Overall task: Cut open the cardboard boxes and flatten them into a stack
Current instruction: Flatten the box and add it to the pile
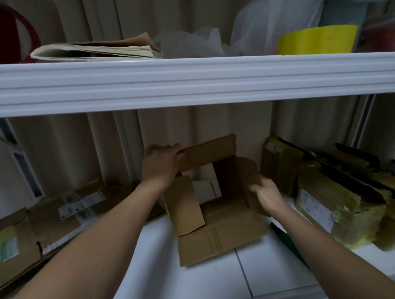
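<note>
We can read no text anywhere. White-and-green shipping labels (pixel 81 204) sit on the flattened boxes (pixel 51 221) left of the left hand's fingers (pixel 169 148); another label (pixel 314 208) on a taped box (pixel 339 211) right of the right hand's fingers (pixel 255 187), print too blurred.

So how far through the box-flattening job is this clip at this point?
Partway. Done: flattened cartons lie piled at the left. In hand: an opened box, flaps splayed, not yet flat; the left hand grips its far flap and the right hand its right wall. Left: several taped boxes on the right look unopened.
</note>
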